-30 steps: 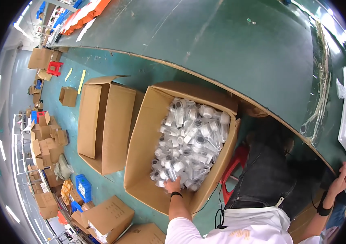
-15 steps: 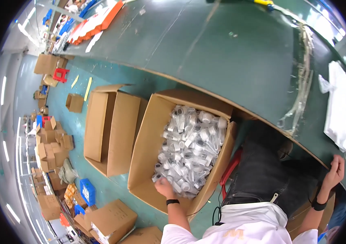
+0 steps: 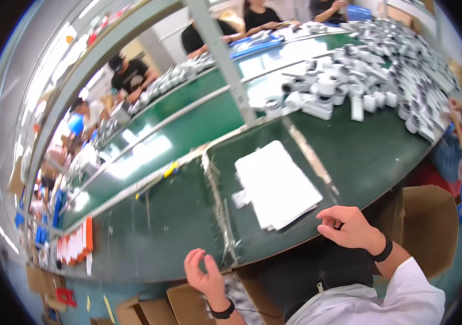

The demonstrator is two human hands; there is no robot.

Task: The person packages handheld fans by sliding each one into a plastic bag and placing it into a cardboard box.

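Note:
My left hand (image 3: 205, 273) is raised at the table's front edge, fingers apart and holding nothing. Below it, partly hidden by my arm, is a cardboard box (image 3: 252, 281) with clear-wrapped white parts (image 3: 237, 295) in it. At the right, my right hand (image 3: 347, 227) hovers by the near corner of a flat stack of white plastic bags or sheets (image 3: 280, 187). Its fingers are loosely bent, with a gap between thumb and forefinger and nothing visible in them. The stack lies on the dark green table (image 3: 171, 233).
A large heap of white and grey plastic parts (image 3: 372, 81) covers the table's far right. A metal post (image 3: 220, 59) rises beyond the stack. An orange-and-white stack (image 3: 76, 241) lies at far left. Several people work across the belt. An open carton (image 3: 429, 227) stands right of me.
The view has swung up and right, from the floor boxes to the table. My left hand has left the wrapped parts in the box and risen empty. My right hand is now beside the white stack.

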